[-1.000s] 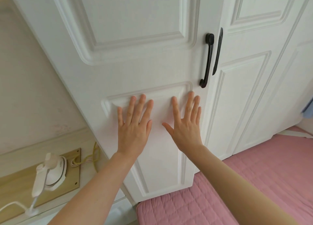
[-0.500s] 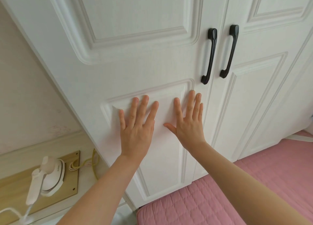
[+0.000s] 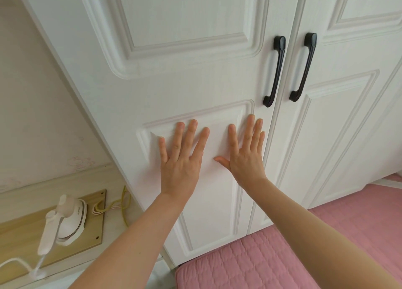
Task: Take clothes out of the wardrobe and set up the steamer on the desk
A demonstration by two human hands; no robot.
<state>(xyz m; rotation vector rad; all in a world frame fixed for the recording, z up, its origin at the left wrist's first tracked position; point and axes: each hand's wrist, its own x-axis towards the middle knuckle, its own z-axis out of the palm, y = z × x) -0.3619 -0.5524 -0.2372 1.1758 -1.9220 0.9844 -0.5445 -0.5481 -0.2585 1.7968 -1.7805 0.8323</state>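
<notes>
Left hand (image 3: 180, 162): flat against the lower panel of the left wardrobe door (image 3: 174, 82), fingers (image 3: 191, 134) straight and a bit spread, so released, not gripping anything.
Right hand (image 3: 245, 158): same deal, flat on the same panel just right of the left one, thumb poking out toward it. The two hands are near each other but apart.
Arms: both bare and stretched forward from the near edge.
Wardrobe: white panelled doors, both closed, so whatever's inside is hidden.
Handles: two black ones, left handle (image 3: 274, 71) and right handle (image 3: 303, 68), side by side at the seam, above and right of the right hand. Neither hand touches them.
Steamer (image 3: 65, 221): small white one at the near left on the wooden table (image 3: 17, 234), well apart from both hands, white cord trailing off toward the near left corner.
Cables (image 3: 121, 206): yellow and white ones, between the steamer and the wardrobe's side.
Room: pale wall (image 3: 32, 93) left of the wardrobe, pink quilted bed (image 3: 282, 256) at the near right, right up against the bottom of the doors.
</notes>
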